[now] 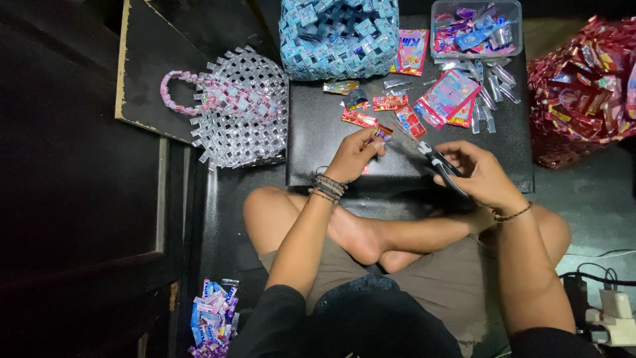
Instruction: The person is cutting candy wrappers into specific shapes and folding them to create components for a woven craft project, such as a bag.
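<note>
Wrapper [383,132] pinched in left grip [354,156], scissors [442,167] right

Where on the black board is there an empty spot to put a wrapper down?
The black board is bare on its left part, between the silver woven basket and the left hand. The far right, below the clear box, is crowded with wrappers.

The person sits cross-legged before a low black counter [318,142]. The left hand [354,156] pinches a small red wrapper [383,132] at its fingertips, while the right hand [480,176] closes its grip on black-handled scissors [440,164], blades pointing left toward the wrapper. Loose wrappers [391,103] lie scattered just beyond. Farther off stand a blue woven basket [338,36] and a clear tub [476,30]; a silver woven bag [238,109] lies to the left.
</note>
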